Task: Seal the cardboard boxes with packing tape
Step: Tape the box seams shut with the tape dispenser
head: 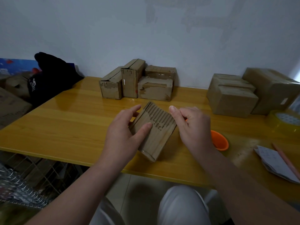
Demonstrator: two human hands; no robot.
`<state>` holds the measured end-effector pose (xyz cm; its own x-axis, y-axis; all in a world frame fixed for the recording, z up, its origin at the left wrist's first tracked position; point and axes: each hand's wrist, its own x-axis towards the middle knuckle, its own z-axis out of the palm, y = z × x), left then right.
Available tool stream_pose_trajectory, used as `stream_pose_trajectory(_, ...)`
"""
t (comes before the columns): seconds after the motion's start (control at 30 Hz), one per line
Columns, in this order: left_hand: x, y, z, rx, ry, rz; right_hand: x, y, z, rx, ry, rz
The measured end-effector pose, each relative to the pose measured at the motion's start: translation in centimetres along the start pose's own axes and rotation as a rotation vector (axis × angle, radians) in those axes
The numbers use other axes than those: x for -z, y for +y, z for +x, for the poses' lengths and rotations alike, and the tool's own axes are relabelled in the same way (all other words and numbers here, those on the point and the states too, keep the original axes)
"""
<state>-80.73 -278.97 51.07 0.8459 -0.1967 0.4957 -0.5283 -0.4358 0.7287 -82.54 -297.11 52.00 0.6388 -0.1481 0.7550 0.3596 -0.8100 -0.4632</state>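
Left hand (121, 132) grasps a small cardboard box (155, 135) just above the near part of the yellow wooden table (65, 127): the thumb lies on the box's ribbed top face and the fingers wrap its left side. The right hand (193, 127) sits against the box's right edge with its thumb raised at the far corner and its fingers curled. A speck of orange shows between them, and I cannot tell whether this hand pinches the box or anything else.

At the table's far right stands a stack of larger boxes (232, 96), some glossy with tape. Against the wall, behind the held box, four worn boxes (138, 82) are packed together, one upright and taller than the rest. A dark cap (50, 78) rests off the table's left corner.

A roll of clear packing tape (285, 120) lies at the right edge, near the stack. An orange ring (220, 141) sits just right of the right wrist. Folded dotted paper (276, 163) lies at the near right with a pink pencil (285, 158) on it.
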Motion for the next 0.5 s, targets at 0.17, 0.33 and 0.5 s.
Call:
stream_pose_trajectory(0.17, 0.0, 0.0, -0.2, -0.035, -0.035, 0.007, 0.3, -1.0, 0.0, -0.202, -0.043, 0.272)
stream_pose_trajectory(0.33, 0.2, 0.3, -0.4, -0.104, -0.124, 0.047, -0.1, -1.4, 0.2, -0.420, -0.238, 0.547)
stream_pose_trajectory(0.5, 0.3, 0.2, -0.7, -0.222, -0.114, 0.176, -0.1, -2.1, 0.3, -0.550, -0.277, 0.736)
